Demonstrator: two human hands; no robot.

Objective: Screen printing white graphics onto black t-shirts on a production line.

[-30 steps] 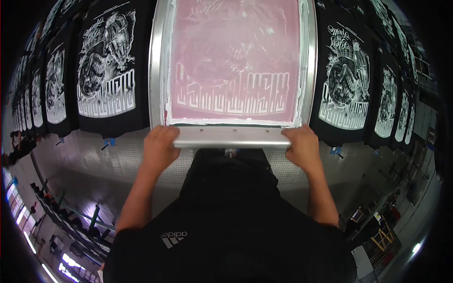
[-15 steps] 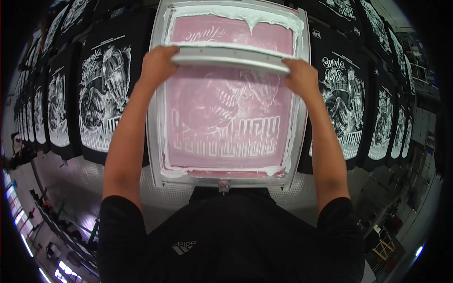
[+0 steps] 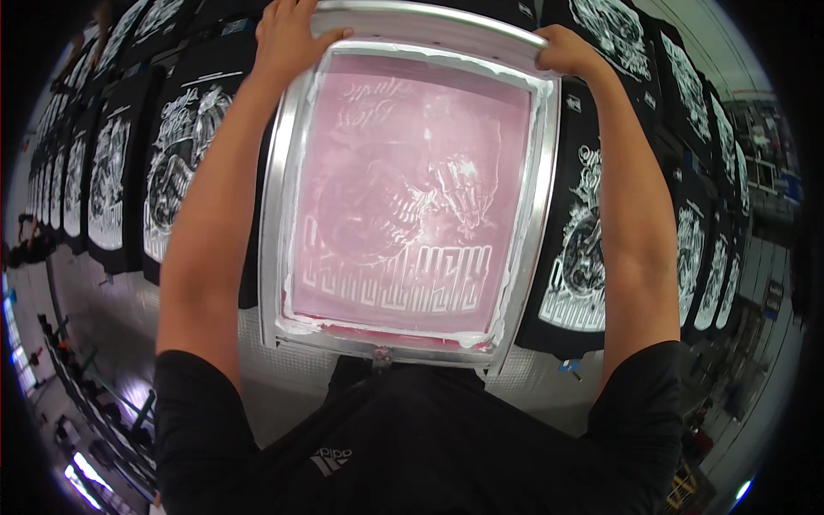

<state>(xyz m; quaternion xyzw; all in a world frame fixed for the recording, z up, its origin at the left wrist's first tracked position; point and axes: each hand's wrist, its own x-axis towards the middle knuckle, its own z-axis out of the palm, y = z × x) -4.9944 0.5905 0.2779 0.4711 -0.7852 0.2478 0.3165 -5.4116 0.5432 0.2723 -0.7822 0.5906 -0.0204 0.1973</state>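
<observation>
An aluminium screen-printing frame with pink mesh and white ink along its borders lies in front of me over a black shirt. A long silver squeegee bar rests across the frame's far end. My left hand grips the bar's left end. My right hand grips its right end. Both arms are stretched forward along the frame's sides.
Black shirts with white prints lie in a row to the left and right along a long grey table. More shirts curve away at the far right. Floor and shelving show at lower left.
Both hands have pushed the squeegee bar from the frame's near edge across the mesh to its far end.
</observation>
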